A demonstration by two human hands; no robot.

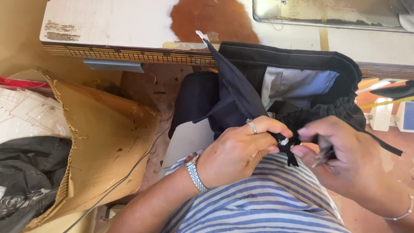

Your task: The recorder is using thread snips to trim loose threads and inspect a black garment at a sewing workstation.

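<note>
while our left hand (237, 151) pinches the dark garment (241, 99) shut at its edge, our right hand (340, 155), at three o'clock, grips small snips (322, 157).

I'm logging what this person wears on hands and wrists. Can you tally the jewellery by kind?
Ring: 1, on the left hand
Watch: 1, on the left wrist
Bracelet: 1, on the wrist of the right hand
Total: 3
</note>
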